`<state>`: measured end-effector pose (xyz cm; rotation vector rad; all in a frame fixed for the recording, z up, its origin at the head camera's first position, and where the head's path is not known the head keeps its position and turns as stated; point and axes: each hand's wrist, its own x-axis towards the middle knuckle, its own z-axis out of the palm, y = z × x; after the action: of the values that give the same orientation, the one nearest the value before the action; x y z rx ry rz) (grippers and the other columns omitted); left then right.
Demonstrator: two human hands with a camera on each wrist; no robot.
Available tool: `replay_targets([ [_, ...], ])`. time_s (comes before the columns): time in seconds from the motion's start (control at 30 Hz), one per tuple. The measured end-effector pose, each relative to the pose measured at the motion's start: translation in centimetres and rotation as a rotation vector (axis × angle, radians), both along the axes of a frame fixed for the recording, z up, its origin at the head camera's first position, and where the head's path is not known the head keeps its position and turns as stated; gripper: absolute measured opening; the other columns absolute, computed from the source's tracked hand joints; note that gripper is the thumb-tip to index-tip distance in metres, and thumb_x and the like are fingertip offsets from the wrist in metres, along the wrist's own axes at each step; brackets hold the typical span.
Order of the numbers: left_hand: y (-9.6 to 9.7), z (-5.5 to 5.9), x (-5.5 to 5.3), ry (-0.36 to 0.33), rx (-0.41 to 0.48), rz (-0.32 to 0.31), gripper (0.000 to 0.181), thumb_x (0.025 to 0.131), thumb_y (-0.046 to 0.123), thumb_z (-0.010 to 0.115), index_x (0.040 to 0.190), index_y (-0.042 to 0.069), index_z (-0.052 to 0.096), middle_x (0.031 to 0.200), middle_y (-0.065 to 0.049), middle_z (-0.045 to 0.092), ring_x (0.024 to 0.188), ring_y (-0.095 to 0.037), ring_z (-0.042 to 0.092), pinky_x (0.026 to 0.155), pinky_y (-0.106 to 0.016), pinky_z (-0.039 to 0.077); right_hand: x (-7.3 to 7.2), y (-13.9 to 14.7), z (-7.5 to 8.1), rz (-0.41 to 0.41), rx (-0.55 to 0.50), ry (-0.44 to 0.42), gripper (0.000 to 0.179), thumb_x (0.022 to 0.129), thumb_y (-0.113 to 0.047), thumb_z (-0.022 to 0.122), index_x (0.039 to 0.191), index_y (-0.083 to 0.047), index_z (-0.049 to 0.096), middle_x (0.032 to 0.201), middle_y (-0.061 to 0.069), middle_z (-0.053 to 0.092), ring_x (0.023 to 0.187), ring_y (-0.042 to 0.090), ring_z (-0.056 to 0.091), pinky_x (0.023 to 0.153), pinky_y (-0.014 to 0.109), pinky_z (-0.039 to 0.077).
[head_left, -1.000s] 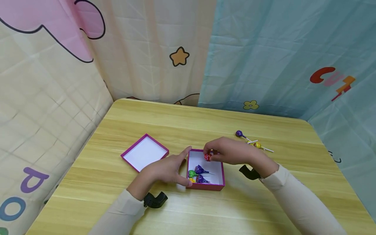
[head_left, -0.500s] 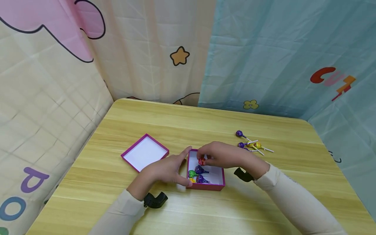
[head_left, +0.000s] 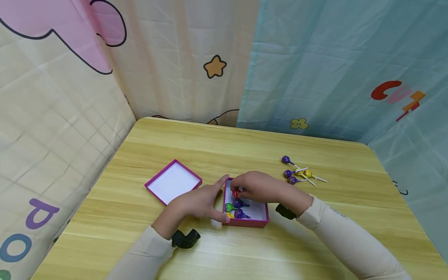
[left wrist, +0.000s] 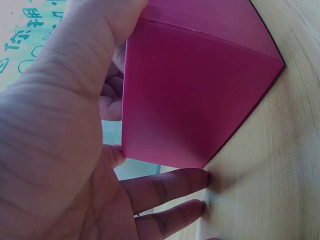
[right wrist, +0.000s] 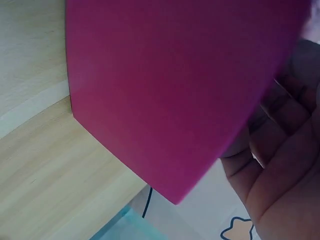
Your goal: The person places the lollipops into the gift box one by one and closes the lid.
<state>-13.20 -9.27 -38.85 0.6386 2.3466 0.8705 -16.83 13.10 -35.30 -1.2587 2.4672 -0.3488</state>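
A magenta box (head_left: 246,223) with a white inside stands in front of me, holding several wrapped lollipops: two purple (head_left: 241,214), a green one (head_left: 229,207) and a yellow one (head_left: 229,215). My left hand (head_left: 199,204) grips its left side, thumb at the front corner and a finger at the back corner. Inside the box's back left part, my right hand (head_left: 260,186) pinches a red lollipop (head_left: 236,193) by its head; its stick is hidden. In the left wrist view the box wall (left wrist: 195,90) shows beside my fingers (left wrist: 167,190). The right wrist view shows another wall (right wrist: 165,90), hiding the fingertips.
The box's lid (head_left: 173,182) lies inside up on the wooden table (head_left: 217,144), left of the box. To the right, purple lollipops (head_left: 287,174) and yellow lollipops (head_left: 308,173) lie in a loose pile with crossing sticks. Curtains (head_left: 182,77) hang behind the table.
My right hand has moved left inside the box with the red lollipop, down toward the purple one. More of the pile at right has come into view. The left hand has stayed put.
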Motion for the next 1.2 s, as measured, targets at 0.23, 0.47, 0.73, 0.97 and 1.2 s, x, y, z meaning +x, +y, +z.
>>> replay_targets([
  [0.23, 0.1, 0.0, 0.0, 0.0, 0.013, -0.006, 0.122, 0.074, 0.055, 0.083, 0.161, 0.023, 0.004, 0.153, -0.01, 0.041, 0.132, -0.019, 0.045, 0.111, -0.042, 0.034, 0.0, -0.4, -0.8, 0.011, 0.002, 0.072, 0.005, 0.095, -0.02, 0.069, 0.099, -0.018, 0.065, 0.084, -0.011, 0.059, 0.075, 0.009, 0.053, 0.072, 0.027, 0.048],
  [0.47, 0.1, 0.1, 0.1, -0.012, 0.01, 0.007, 0.121, 0.074, 0.055, 0.083, 0.161, 0.024, 0.004, 0.154, -0.01, 0.039, 0.136, -0.021, 0.042, 0.112, -0.044, 0.033, 0.0, -0.8, -1.3, 0.013, 0.008, 0.106, 0.006, 0.095, -0.02, 0.069, 0.098, -0.018, 0.064, 0.083, -0.01, 0.059, 0.072, 0.01, 0.053, 0.068, 0.027, 0.046],
  [0.73, 0.1, 0.2, 0.1, -0.003, 0.019, -0.003, 0.12, 0.076, 0.053, 0.082, 0.161, 0.022, 0.004, 0.156, -0.011, 0.036, 0.138, -0.022, 0.039, 0.113, -0.043, 0.032, 0.0, -1.0, -1.9, 0.009, 0.036, 0.153, 0.006, 0.095, -0.021, 0.069, 0.098, -0.018, 0.064, 0.081, -0.011, 0.059, 0.069, 0.01, 0.053, 0.068, 0.027, 0.048],
  [0.97, 0.1, 0.1, 0.0, 0.015, 0.016, -0.017, 0.12, 0.076, 0.053, 0.082, 0.161, 0.021, 0.004, 0.154, -0.011, 0.039, 0.135, -0.02, 0.043, 0.112, -0.042, 0.032, 0.0, -1.2, -2.5, 0.025, 0.046, 0.165, 0.004, 0.096, -0.02, 0.068, 0.097, -0.018, 0.065, 0.078, -0.011, 0.059, 0.067, 0.009, 0.052, 0.066, 0.028, 0.049],
  [1.2, 0.1, 0.1, 0.0, 0.011, 0.007, -0.01, 0.12, 0.076, 0.053, 0.082, 0.161, 0.022, 0.003, 0.153, -0.012, 0.039, 0.135, -0.021, 0.043, 0.112, -0.042, 0.032, -0.1, -1.0, -2.5, 0.023, 0.026, 0.155, 0.005, 0.097, -0.014, 0.065, 0.1, -0.017, 0.068, 0.084, -0.009, 0.061, 0.072, 0.008, 0.053, 0.071, 0.028, 0.051],
])
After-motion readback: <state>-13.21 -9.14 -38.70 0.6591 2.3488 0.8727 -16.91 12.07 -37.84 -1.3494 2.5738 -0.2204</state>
